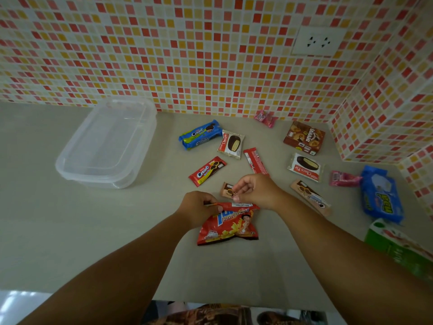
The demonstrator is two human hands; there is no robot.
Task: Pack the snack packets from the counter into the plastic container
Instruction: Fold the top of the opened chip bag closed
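Note:
A red potato snack bag [228, 227] lies on the grey counter in front of me. My left hand [198, 207] pinches its top left corner, and my right hand [255, 191] pinches its top edge on the right. The clear plastic container [107, 146] stands at the back left with nothing in it, and its lid seems to lie under it. Several packets are spread to the right: a blue Creamo pack [200, 134], a red Creamo pack [207, 171], two Choco Pie packets [230, 143] [305, 167], a red bar [255, 160] and a brown box [304, 138].
A small brown packet [226, 189] sits just behind my hands. A peach cookie pack [311, 197], pink candies [266, 118] [343, 178], a blue wafer pack [380, 194] and a green box [403, 247] lie at the right. Tiled walls close the back and right; the counter's edge is near me.

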